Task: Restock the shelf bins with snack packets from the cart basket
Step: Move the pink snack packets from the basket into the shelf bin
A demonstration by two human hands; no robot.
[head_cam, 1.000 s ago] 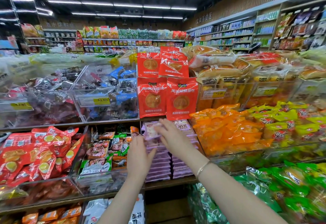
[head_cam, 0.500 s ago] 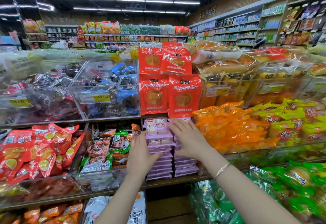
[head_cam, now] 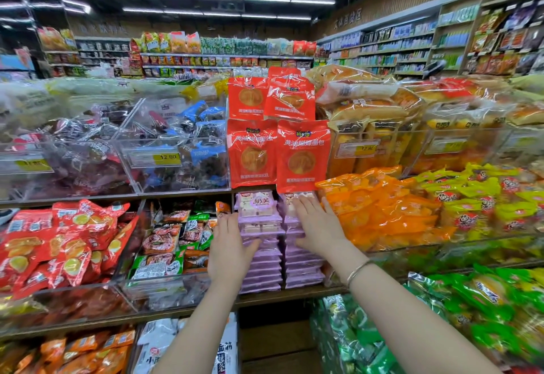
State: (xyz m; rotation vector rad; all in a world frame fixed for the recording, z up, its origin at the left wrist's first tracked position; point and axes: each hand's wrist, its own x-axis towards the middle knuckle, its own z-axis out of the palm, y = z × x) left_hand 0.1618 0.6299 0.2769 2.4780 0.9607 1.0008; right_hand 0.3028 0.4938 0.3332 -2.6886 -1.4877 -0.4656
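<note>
Two stacks of flat purple snack packets (head_cam: 260,267) fill a middle-shelf slot, with a pink-and-white packet (head_cam: 256,203) on top of the left stack. My left hand (head_cam: 229,251) lies flat against the left side of the left stack, fingers straight. My right hand (head_cam: 319,226) presses flat on the front of the right stack (head_cam: 303,273), fingers spread, covering its upper packets. Neither hand grips a packet. The cart basket is out of view.
Red bread packets (head_cam: 278,154) stand on the shelf right above the purple stacks. Orange packets (head_cam: 382,206) pile to the right, clear bins of mixed snacks (head_cam: 173,235) to the left. Green bags (head_cam: 441,323) lie at the lower right. A bracelet (head_cam: 357,270) circles my right wrist.
A second ago both hands held a packet above the stacks. It now lies on the left stack, and both hands have come down to press flat against the stacks.
</note>
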